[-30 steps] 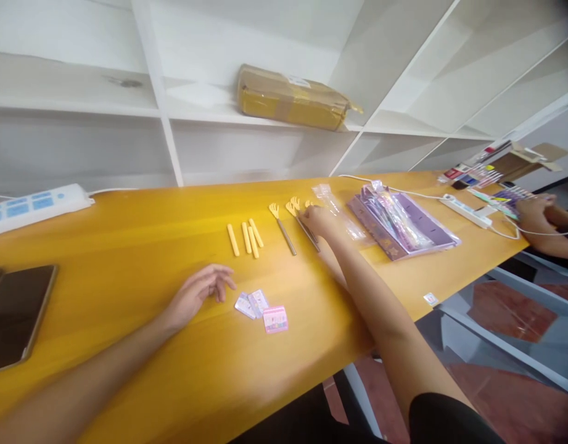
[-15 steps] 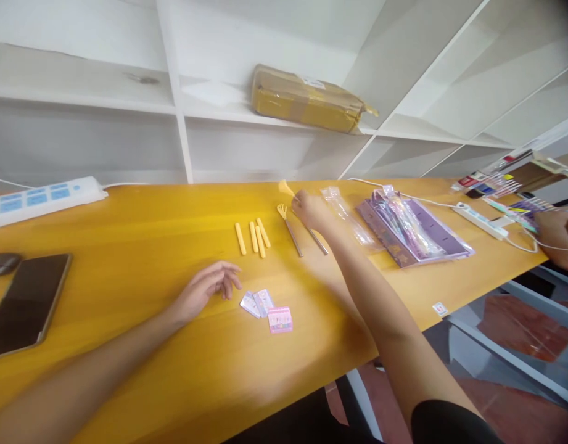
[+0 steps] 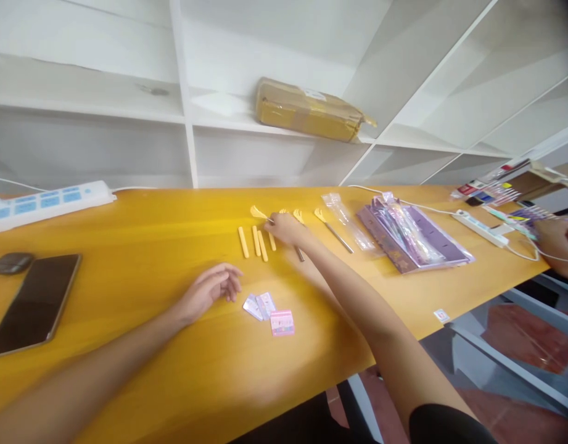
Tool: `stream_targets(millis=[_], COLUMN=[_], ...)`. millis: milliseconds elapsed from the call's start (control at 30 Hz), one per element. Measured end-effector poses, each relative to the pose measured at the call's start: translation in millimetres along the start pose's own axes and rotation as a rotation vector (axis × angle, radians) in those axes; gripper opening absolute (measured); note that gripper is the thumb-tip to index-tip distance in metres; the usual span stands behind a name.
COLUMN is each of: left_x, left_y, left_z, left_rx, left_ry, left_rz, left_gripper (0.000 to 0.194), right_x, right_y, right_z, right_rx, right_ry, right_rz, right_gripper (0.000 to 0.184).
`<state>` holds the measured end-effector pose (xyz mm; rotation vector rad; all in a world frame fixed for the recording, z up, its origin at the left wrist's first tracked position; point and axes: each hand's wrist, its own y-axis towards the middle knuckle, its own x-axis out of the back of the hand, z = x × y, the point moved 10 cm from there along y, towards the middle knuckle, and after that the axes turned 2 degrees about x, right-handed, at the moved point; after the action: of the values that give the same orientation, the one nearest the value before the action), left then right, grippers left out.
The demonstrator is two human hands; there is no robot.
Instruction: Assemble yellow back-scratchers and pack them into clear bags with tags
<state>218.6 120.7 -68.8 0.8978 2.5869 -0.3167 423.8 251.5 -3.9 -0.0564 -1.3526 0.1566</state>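
Note:
My right hand (image 3: 286,229) reaches across the yellow table (image 3: 126,246) and pinches a small tool with a yellow fan-shaped head (image 3: 258,213), holding it over several short yellow sticks (image 3: 253,241). Two more such tools lie just right of it, one (image 3: 298,217) partly under my hand, the other (image 3: 330,227) free on the table. My left hand (image 3: 211,290) rests on the table with fingers loosely curled, holding nothing, beside three small cards (image 3: 269,311).
A phone (image 3: 31,303) and a dark small object (image 3: 10,263) lie at the left, a power strip (image 3: 47,202) behind them. Clear packets (image 3: 348,223) and purple packages (image 3: 411,237) lie to the right. Another person's hand (image 3: 556,242) works at the far right. A wrapped parcel (image 3: 309,114) sits on the shelf.
My right hand picked up one yellow-headed tool at the right and carried it left to above the yellow sticks. The left hand stayed put.

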Motion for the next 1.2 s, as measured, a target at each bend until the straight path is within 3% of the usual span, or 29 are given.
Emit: stream_targets(millis=[100,200,300,400,467,633,700,800,867,967,1200], left_x=[4.1,3.7,-6.1,-17.9,-23.4,-21.7,-19.2,-15.5,-13.9,-13.0,-17.9], left_y=[0,-1,-2,-6,-9,-13,-13,-14,-15,-15,-14], left_z=[2,3,4,5,4,-6,-6,1,5,7,4], left_rx=[0.013,-0.004,-0.022,-0.032,-0.017,0.006,0.022,0.063,0.071,0.071,0.067], left_ry=[0.021,0.159,0.313,0.494,0.607,0.702,0.675,0.623,0.600,0.603,0.673], left_rz=[-0.050,-0.068,0.003,0.087,0.119,0.040,0.015,0.015,0.027,0.050,0.084], left_gripper=[0.028,0.038,0.046,0.034,0.039,0.037,0.037,0.037,0.034,0.033,0.037], right_x=[19,22,3,-23,-27,-14,-6,-2,-11,-27,-45], right_y=[-25,-66,-112,-141,-148,-138,-137,-144,-144,-139,-130], right_z=[16,52,85,101,94,32,9,-21,-32,-37,-29], right_rx=[0.057,0.257,0.439,0.500,0.474,0.296,0.306,0.276,0.222,0.147,0.065], right_ry=[0.055,0.294,0.546,0.701,0.845,1.452,1.496,1.363,1.351,1.459,1.574], right_rz=[-0.079,-0.133,-0.095,-0.003,-0.003,-0.211,-0.366,-0.602,-0.593,-0.478,-0.333], right_gripper=[0.025,0.027,0.026,0.019,0.027,0.041,0.045,0.047,0.051,0.052,0.050])
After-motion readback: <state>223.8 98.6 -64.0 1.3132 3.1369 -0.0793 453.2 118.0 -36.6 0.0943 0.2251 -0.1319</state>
